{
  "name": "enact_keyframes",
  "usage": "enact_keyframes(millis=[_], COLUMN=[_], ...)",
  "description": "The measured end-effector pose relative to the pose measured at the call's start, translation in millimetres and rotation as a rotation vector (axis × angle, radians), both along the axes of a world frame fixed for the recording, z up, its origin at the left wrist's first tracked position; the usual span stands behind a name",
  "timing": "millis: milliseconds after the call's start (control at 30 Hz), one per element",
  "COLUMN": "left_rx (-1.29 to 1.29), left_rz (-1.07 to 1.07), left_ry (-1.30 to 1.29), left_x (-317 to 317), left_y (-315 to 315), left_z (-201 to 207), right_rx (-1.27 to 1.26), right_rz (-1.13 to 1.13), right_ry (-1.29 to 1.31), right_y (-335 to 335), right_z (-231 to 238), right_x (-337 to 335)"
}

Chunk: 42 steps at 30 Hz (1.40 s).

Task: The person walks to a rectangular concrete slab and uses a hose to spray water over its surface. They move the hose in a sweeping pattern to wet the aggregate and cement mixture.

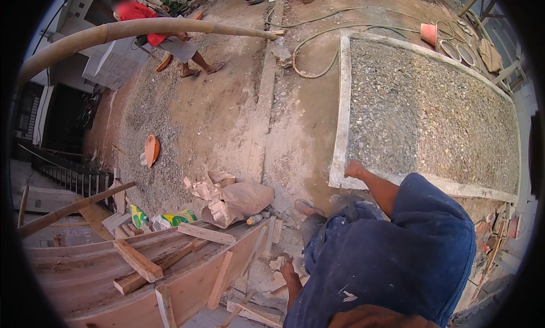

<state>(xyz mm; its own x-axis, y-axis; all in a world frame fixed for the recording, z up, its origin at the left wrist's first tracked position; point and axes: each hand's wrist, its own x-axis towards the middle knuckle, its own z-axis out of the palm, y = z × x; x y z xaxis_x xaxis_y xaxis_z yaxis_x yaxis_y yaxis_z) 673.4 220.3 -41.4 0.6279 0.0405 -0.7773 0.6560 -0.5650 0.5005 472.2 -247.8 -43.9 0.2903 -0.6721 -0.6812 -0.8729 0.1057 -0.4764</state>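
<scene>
My right hand (354,169) is closed in a loose fist, with nothing showing in it. It hangs over the near left corner of a raised bed with a pale concrete rim (340,123) and grey gravel (420,106) inside. Lower down, my left hand (288,267) has its fingers curled in and shows nothing held. Beyond its fingertips is a pale lump (277,263) among rubble, apparently on the ground. Below me are my dusty dark blue clothes and a sandalled foot (309,207).
Timber formwork (187,297) with loose boards (136,260) stands at lower left, beside a brown paper sack (241,203). A bamboo pole (153,27) crosses the upper left, near a seated person in red (136,13). A hose (312,75) and orange bucket (428,34) lie farther off.
</scene>
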Motion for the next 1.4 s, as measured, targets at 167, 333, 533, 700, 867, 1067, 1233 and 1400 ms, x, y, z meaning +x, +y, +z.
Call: enact_keyframes(millis=[167, 333, 533, 700, 867, 1067, 1233, 1400], left_rx=[0.007, -0.043, -0.047, 0.045, 0.196, 0.000, -0.207, -0.172], left_rz=[-0.659, -0.779, -0.551, -1.007, -1.146, -1.193, -1.250, -1.087], left_ry=[0.054, 0.040, 0.006, -0.160, -0.473, -0.512, -0.385, -0.115], left_x=[54, 159, 301, 378, 397, 322, 330, 370], left_y=[-65, -106, -145, -202, -336, -465, -549, -587], left_z=[-20, -37, -40, -62, -103, -14, 12, 8], right_rx=[-0.125, -0.020, 0.133, -0.023, 0.039, 0.068, 0.016, -0.014], right_rz=[-0.329, -0.042, -0.315, -0.410, -0.664, -0.723, -0.721, -0.737], right_ry=[0.194, 0.287, 0.091, 0.060, 0.148, 0.013, -0.039, -0.032], right_y=[16, 63, 78, 36, 25, -51, -123, -182], right_z=[-61, -61, -94, -26, -109, -1, -103, 16], right_x=[-62, -32, 90, 90, 76, 143, 181, 165])
